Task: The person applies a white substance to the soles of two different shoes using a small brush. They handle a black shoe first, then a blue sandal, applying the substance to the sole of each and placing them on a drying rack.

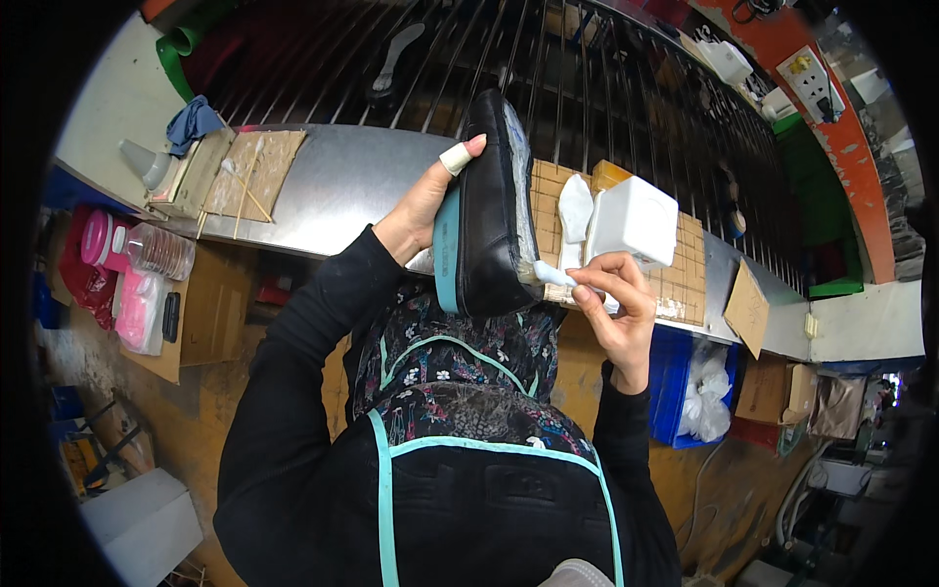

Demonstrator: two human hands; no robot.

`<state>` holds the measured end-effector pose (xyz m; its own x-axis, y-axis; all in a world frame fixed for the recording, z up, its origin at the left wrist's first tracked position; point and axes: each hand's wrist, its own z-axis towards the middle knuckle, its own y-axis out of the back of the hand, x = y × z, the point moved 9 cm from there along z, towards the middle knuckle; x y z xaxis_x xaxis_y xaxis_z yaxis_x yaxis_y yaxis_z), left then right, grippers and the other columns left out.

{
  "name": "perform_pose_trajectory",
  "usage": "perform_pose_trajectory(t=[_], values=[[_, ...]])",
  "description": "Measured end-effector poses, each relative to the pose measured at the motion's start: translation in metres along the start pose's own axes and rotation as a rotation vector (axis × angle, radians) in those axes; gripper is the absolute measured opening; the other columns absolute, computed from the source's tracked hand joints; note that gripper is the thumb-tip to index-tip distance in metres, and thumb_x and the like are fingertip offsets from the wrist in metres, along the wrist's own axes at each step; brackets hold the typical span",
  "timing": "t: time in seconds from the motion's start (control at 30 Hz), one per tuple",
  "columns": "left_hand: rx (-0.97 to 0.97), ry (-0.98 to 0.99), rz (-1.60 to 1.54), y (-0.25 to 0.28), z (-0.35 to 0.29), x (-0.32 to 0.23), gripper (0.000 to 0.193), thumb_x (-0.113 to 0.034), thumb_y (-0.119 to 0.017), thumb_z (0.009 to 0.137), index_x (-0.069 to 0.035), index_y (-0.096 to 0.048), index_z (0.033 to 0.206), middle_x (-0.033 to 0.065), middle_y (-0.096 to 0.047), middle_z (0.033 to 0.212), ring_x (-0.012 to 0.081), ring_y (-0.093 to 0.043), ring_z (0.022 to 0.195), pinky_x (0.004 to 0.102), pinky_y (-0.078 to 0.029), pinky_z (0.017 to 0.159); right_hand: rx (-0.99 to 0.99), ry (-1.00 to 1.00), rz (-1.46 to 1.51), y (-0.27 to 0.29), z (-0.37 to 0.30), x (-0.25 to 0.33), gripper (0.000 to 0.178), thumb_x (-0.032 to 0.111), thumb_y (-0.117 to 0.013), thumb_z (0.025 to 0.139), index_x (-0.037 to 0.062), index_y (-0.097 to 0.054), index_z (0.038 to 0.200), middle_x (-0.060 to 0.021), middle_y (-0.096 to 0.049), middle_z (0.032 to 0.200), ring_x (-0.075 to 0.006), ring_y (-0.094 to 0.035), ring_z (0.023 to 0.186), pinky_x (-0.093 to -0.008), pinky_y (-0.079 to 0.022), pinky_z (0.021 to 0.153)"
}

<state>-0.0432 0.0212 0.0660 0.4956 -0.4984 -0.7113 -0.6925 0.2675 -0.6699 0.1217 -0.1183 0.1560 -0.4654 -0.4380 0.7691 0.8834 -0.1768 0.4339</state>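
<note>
My left hand [421,207], with a pale wrap round its thumb, grips a black shoe upper [484,215] on a teal last [447,245]. The shoe is tipped so that its whitish, rough underside [521,186] faces right. Between the thumb and fingers of my right hand [621,303] is a small pale blue-white piece [554,275], its tip against the shoe's lower edge; its exact kind is unclear. Just beyond, a white sole-shaped piece [575,207] and a white plastic container [641,217] rest on a grid-lined board [692,269].
A metal bench edge [328,191] runs in front of a rack of dark rollers [430,83]. Cotton-tipped sticks [245,186] lie on a board at left. Below right stands a blue crate [670,377] with white bags; at left sits a clear plastic jar [161,251].
</note>
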Motion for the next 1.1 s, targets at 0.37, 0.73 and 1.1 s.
perform_pose_trajectory(t=[0.37,0.73,1.1], values=[[0.132,0.204,-0.231,-0.013,-0.008,0.027,0.054,-0.05,-0.06,0.089,-0.004,-0.062,0.118,0.0109,-0.067,0.112,0.0188,-0.067,0.095,0.0339,-0.056,0.087,0.028,0.143,-0.009,0.001,0.016,0.033,0.018,0.003,-0.074,0.08,0.004,-0.075,0.097,-0.0049,-0.058,0.087,-0.0095,-0.055,0.068,-0.0212,-0.042,0.055],[0.62,-0.24,0.287,-0.042,-0.07,0.02,0.049,-0.03,-0.053,0.098,-0.005,-0.044,0.139,0.015,-0.056,0.13,0.0225,-0.058,0.117,0.0368,-0.048,0.102,0.289,0.185,0.153,-0.045,0.038,0.053,0.018,0.002,-0.072,0.079,0.0012,-0.074,0.097,-0.0073,-0.057,0.091,-0.0125,-0.055,0.078,-0.024,-0.044,0.064],[0.839,0.07,0.315,-0.044,-0.128,0.075,0.052,-0.033,-0.055,0.096,0.004,-0.044,0.131,0.028,-0.057,0.114,0.034,-0.066,0.092,0.0428,-0.056,0.081,0.683,0.269,0.213,-0.092,0.049,0.053,0.017,0.011,-0.078,0.077,0.0074,-0.077,0.093,-0.0045,-0.059,0.089,-0.0152,-0.059,0.082,-0.0276,-0.048,0.067]])
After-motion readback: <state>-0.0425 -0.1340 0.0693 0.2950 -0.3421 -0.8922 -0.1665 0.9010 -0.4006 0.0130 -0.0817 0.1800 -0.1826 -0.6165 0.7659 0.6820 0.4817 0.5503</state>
